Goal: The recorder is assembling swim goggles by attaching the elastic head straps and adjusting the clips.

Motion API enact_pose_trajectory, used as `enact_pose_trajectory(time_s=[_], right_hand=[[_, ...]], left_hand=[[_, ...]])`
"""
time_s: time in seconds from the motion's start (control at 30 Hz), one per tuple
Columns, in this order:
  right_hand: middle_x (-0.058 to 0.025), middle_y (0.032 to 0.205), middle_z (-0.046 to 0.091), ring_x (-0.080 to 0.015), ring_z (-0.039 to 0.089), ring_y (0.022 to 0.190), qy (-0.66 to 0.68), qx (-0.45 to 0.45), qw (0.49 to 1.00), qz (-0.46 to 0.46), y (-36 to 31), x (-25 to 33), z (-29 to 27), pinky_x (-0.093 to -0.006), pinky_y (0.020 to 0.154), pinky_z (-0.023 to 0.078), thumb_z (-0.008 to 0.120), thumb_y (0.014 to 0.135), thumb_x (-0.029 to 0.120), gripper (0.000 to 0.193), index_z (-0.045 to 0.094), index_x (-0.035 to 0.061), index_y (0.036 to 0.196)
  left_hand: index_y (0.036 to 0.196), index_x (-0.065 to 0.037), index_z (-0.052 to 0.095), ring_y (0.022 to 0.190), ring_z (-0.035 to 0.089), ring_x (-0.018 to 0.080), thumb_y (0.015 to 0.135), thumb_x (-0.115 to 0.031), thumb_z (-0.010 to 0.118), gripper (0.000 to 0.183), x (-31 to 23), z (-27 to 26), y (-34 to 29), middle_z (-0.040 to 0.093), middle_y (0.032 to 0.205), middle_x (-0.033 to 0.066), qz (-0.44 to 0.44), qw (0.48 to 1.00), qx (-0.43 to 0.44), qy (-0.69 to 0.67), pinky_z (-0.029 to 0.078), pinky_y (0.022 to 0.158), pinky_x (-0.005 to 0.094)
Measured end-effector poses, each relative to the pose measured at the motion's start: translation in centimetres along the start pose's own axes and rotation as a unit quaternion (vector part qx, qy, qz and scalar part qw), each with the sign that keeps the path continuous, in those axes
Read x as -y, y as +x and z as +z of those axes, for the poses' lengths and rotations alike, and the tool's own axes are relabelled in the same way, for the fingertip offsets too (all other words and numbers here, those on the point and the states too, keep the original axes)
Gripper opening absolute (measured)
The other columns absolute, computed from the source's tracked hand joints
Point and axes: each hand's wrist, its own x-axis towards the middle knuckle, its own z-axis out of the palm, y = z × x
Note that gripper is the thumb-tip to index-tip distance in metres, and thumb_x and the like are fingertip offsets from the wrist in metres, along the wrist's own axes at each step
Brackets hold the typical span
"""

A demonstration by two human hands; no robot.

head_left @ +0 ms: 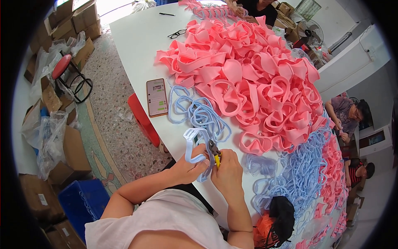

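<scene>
My left hand (pixel 192 165) is closed around a pale blue rubbery strap (pixel 189 145), which loops up above the fingers. My right hand (pixel 227 171) grips a pair of pliers or cutters with yellow handles (pixel 217 160). Their dark jaws (pixel 213 147) point up and left, touching or very near the strap; the exact contact is too small to tell. Just beyond both hands lies a tangle of blue straps (pixel 203 114) on the white table (pixel 139 50).
A big heap of pink bands (pixel 248 70) covers the table's middle. Blue straps (pixel 304 162) pile up at right, near a black bag (pixel 282 220). A phone (pixel 157 97) and glasses (pixel 177 34) lie left. A red stool (pixel 143 118) stands beside the table. Other people sit around it.
</scene>
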Motion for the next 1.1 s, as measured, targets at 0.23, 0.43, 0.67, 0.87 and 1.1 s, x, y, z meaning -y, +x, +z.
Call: enact_pose_trajectory(time_s=[0.23,0.43,0.67,0.87,1.1], right_hand=[[-0.0151,0.083,0.052,-0.0327,0.054,0.080,-0.017,0.001,1.000,0.000,-0.1,-0.2,0.4,-0.0412,0.065,0.046,0.065,0.067,0.003,0.026,0.047,0.0009,0.086],[-0.0128,0.074,0.052,-0.0312,0.057,0.071,-0.024,-0.028,0.999,-0.009,0.0,-1.1,2.0,-0.0402,0.055,0.048,0.066,0.068,0.004,0.024,0.047,0.0018,0.083],[-0.0147,0.074,0.056,-0.0345,0.060,0.068,0.026,-0.021,0.999,-0.010,0.0,-2.7,3.3,-0.0417,0.057,0.048,0.065,0.070,0.002,0.022,0.047,0.0016,0.084],[-0.0148,0.072,0.059,-0.0300,0.061,0.064,0.222,0.008,0.964,0.148,0.2,-4.4,1.6,-0.0378,0.058,0.047,0.055,0.076,0.000,0.017,0.052,0.0005,0.093],[-0.0148,0.074,0.060,-0.0298,0.061,0.069,0.227,-0.008,0.946,0.232,-1.2,-7.5,-0.5,-0.0384,0.066,0.047,0.050,0.077,0.002,0.017,0.053,0.0005,0.094]], left_hand=[[0.107,-0.001,0.043,0.080,0.052,0.0244,0.089,-0.009,0.047,0.020,-0.1,-0.3,0.0,0.051,0.089,0.0137,0.024,0.997,0.009,0.066,0.044,0.072,0.0374],[0.116,0.000,0.044,0.082,0.056,0.0260,0.088,-0.008,0.046,0.028,0.0,-0.1,-0.2,0.055,0.092,0.0148,-0.015,0.999,-0.008,0.051,0.045,0.073,0.0380],[0.119,0.000,0.044,0.084,0.057,0.0220,0.090,-0.009,0.046,0.031,1.6,-0.3,-0.1,0.057,0.092,0.0135,-0.064,0.998,-0.010,0.018,0.047,0.075,0.0352],[0.122,0.001,0.044,0.090,0.064,0.0227,0.092,-0.020,0.041,0.037,-0.6,-0.3,0.9,0.059,0.104,0.0139,-0.167,0.964,-0.008,-0.206,0.056,0.073,0.0346],[0.122,0.001,0.047,0.093,0.064,0.0276,0.093,-0.031,0.044,0.044,0.4,0.1,2.8,0.060,0.105,0.0140,-0.192,0.944,0.021,-0.268,0.057,0.072,0.0396]])
